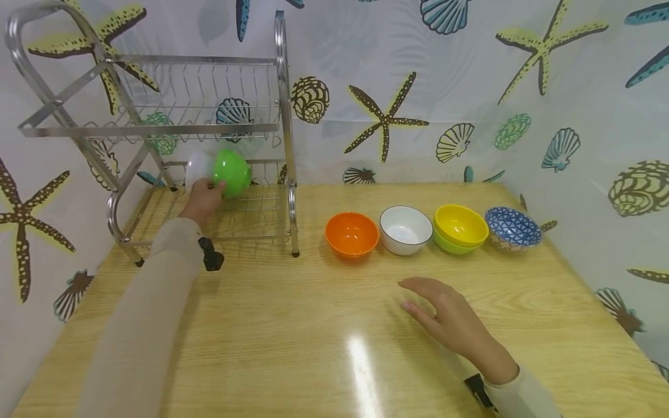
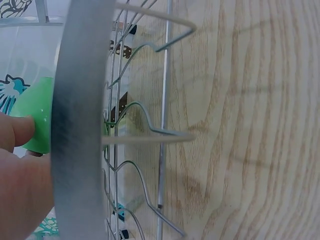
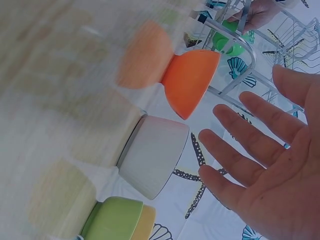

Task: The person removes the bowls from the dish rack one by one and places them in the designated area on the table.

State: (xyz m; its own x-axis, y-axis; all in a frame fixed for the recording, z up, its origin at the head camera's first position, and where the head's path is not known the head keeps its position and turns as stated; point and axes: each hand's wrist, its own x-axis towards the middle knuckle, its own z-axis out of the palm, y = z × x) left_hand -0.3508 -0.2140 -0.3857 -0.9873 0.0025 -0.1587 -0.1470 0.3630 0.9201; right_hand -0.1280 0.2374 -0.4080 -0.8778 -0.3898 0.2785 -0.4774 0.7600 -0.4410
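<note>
In the head view my left hand (image 1: 204, 200) reaches into the lower tier of the metal dish rack (image 1: 284, 116). It pinches the edge of a green bowl (image 1: 232, 173), tipped on its side. A white bowl (image 1: 198, 168) stands on edge just left of it, partly behind the hand. The left wrist view shows thumb and fingers on the green bowl (image 2: 42, 110), part of it hidden by a rack bar (image 2: 80, 125). My right hand (image 1: 446, 319) hovers above the table with nothing in it; the right wrist view shows its fingers (image 3: 250, 145) spread and straight.
Right of the rack, a row on the wooden table (image 1: 292, 337) holds an orange bowl (image 1: 352, 235), a white dark-rimmed bowl (image 1: 406, 229), a yellow bowl (image 1: 461, 225) nested in a lime green one (image 1: 452, 247), and a blue-patterned bowl (image 1: 513, 227). Patterned cloth (image 1: 470, 75) hangs behind.
</note>
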